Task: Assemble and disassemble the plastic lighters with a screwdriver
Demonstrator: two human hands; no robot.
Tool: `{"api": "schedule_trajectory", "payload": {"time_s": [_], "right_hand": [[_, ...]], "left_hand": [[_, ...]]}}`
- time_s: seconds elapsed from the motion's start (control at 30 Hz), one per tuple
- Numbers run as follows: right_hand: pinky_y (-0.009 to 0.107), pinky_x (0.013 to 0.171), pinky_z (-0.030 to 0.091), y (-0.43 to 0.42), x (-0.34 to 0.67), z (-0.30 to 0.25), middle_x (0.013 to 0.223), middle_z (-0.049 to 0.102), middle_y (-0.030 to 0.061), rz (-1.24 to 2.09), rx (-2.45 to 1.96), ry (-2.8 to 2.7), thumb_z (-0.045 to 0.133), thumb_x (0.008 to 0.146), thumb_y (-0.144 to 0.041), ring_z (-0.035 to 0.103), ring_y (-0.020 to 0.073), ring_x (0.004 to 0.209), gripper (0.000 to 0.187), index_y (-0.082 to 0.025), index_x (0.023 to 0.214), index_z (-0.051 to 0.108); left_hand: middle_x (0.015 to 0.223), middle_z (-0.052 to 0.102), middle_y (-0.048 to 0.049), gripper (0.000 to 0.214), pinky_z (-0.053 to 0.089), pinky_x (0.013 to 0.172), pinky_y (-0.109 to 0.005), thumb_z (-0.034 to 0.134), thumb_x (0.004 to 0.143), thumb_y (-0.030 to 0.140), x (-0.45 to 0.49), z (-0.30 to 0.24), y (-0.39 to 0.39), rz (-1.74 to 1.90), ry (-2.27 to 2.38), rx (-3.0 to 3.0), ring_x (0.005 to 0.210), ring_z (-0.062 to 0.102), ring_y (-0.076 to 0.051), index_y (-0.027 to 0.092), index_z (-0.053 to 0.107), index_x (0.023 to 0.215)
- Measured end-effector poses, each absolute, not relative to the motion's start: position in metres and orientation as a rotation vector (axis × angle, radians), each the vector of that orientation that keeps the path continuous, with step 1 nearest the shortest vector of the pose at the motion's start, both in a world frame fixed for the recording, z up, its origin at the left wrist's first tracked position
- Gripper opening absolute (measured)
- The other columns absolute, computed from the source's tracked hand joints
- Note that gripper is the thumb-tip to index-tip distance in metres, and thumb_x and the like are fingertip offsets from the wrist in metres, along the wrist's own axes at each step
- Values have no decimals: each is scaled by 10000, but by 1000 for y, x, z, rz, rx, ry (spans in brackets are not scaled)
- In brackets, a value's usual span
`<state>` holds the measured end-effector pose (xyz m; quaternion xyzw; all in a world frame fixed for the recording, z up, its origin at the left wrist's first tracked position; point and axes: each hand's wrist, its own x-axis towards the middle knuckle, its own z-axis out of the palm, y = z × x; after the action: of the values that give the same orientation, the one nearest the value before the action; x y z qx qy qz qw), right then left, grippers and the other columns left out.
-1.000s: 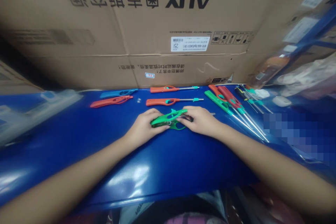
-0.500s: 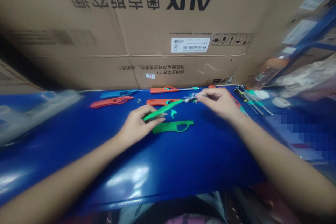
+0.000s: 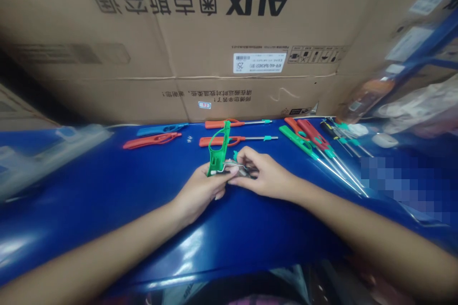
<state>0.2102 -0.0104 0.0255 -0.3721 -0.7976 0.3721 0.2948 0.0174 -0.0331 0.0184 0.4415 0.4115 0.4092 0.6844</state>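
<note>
My left hand (image 3: 195, 195) is closed on a green lighter casing half (image 3: 217, 155), which stands nearly upright with its loop handle towards the back. A thin white wire (image 3: 232, 164) runs from the lower end of the casing to my right hand (image 3: 266, 174). My right fingers pinch a small, partly see-through piece at that wire; they hide most of it. Just behind the right fingertips sits a small teal part (image 3: 235, 155).
Two orange lighters with metal tubes (image 3: 218, 141) lie behind my hands. Red (image 3: 152, 140) and blue (image 3: 161, 129) casings are at left. Green and red long lighters (image 3: 318, 138) and screwdrivers (image 3: 341, 136) lie at right. A cardboard wall (image 3: 171, 66) backs the blue table (image 3: 150, 248).
My left hand turned the green casing from slanted to nearly upright. My right hand came left and towards me, beside the left. The second green half on the table is no longer visible.
</note>
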Motion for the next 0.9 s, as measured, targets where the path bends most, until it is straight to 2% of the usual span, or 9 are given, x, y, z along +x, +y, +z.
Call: {"api": "schedule_trajectory", "payload": {"time_s": [0.1,0.17,0.27,0.37,0.47,0.57,0.63,0.73,0.9], "right_hand": [[243,617,409,-1,216,23,767,592,-33,899,-986,-2098,630,928,-381,519,113,656,181,-218,971,564],[248,607,389,7,222,21,723,570,-29,745,-1028,-2136,573,961,-365,493,114,628,172,-207,894,569],[276,656,398,18,231,18,818,617,15,453,-1184,-2254,481,995,-311,548,151,713,167,-212,869,528],[305,696,420,27,236,11,939,653,63,315,-1290,-2332,441,983,-235,599,200,827,115,-217,917,533],[323,757,464,32,235,6,1039,651,85,315,-1255,-2375,410,984,-211,615,217,916,148,-221,972,558],[344,883,489,32,232,8,1280,615,94,348,-1104,-2490,396,971,-162,612,220,1104,272,-233,1155,584],[352,914,493,30,231,12,1412,565,77,391,-981,-2616,404,947,-120,598,225,1192,385,-253,1262,580],[351,844,510,27,232,16,1441,534,83,412,-975,-2715,428,938,-117,639,232,1105,416,-248,1301,582],[326,776,493,27,241,17,1204,552,106,405,-1153,-2644,417,1015,-239,625,189,882,215,-187,1128,592]], "left_hand": [[548,408,90,394,260,447,-214,808,777,470,10,21,-28,913,1019,1192,460,306,-61,150,678,968],[592,486,65,350,314,493,-228,776,803,471,3,22,-22,988,1153,1474,499,391,-81,161,663,920],[694,562,35,318,395,603,-249,779,806,442,-6,17,-15,1067,1288,1974,621,507,-120,177,603,821],[865,647,-2,346,448,672,-275,776,819,459,-9,9,-12,880,1254,2300,763,615,-177,194,593,946],[1026,696,-31,307,480,717,-304,730,876,411,-8,4,-12,608,1219,2500,904,674,-230,222,577,1064],[1006,703,-30,191,483,724,-309,696,903,326,-8,6,-13,516,1217,2627,913,679,-235,227,562,997],[981,695,-30,202,473,700,-301,708,896,329,-11,9,-12,499,1197,2675,870,671,-226,223,546,952],[928,675,-24,268,433,638,-288,727,884,399,-17,14,-10,453,1198,2710,802,653,-220,218,533,919],[881,656,-22,400,363,568,-282,663,885,591,-29,25,-7,334,1315,2711,706,626,-213,213,534,907]]}}
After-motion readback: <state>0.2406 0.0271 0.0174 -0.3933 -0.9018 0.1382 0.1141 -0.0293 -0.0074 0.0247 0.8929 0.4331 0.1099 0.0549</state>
